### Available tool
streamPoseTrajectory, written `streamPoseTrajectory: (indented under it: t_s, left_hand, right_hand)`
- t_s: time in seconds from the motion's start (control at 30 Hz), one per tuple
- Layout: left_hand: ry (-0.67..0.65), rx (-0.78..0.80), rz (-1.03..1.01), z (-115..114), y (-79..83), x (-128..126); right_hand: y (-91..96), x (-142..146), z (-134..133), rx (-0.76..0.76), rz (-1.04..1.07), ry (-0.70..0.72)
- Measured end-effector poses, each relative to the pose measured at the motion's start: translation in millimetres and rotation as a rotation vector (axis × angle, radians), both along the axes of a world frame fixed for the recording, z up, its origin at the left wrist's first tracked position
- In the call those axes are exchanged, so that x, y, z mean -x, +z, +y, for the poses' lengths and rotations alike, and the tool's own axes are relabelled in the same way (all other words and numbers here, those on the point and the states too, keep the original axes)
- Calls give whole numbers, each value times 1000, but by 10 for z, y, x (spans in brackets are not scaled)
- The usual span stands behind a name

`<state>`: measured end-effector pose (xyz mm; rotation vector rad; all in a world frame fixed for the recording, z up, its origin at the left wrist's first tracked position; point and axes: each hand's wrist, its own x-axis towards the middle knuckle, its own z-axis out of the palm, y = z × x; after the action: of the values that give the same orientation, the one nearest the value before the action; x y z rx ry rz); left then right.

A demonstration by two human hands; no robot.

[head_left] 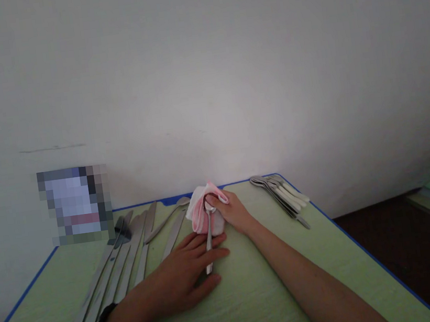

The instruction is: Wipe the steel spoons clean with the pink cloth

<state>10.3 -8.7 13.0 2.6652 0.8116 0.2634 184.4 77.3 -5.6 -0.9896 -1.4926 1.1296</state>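
A metal spoon [208, 220] points away from me over the table, its bowl partly wrapped in a pink and white cloth [197, 217]. My right hand [234, 212] is closed on the cloth, with the thumb pressed at the spoon's bowl. My left hand [192, 269] holds the spoon's handle between its outstretched fingers; the handle's end shows between index finger and thumb. Just left of the cloth lies another spoon [165, 221], partly over a row of long flat metal utensils [114, 280]. My left forearm hides part of that row.
The green table [263, 286] has a blue edge and meets a pale wall [204, 78]. Several spoons and forks with metal or white handles [283, 194] lie at the back right. A blurred-out upright object [74, 206] stands at the back left.
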Motion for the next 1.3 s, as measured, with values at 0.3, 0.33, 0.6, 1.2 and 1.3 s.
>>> streamPoseTrajectory:
  t_s: [0.3,0.33,0.6,1.2,1.3]
  left_hand:
    - [-32,-80,23,12,-100,18]
    - [-38,-88,26,14,-109,19]
    - [-68,-139,82,28,-125,37]
    - [65,-158,152,5,-85,61]
    - [97,-160,153,-12,-107,65]
  right_hand:
    - [-41,-18,50,55,105,-39]
    - [-40,-15,51,59,104,-39]
    - [-41,15,150,39,34,-7]
    - [-112,42,369,6,-2,14]
    - [-120,46,370,25,34,23]
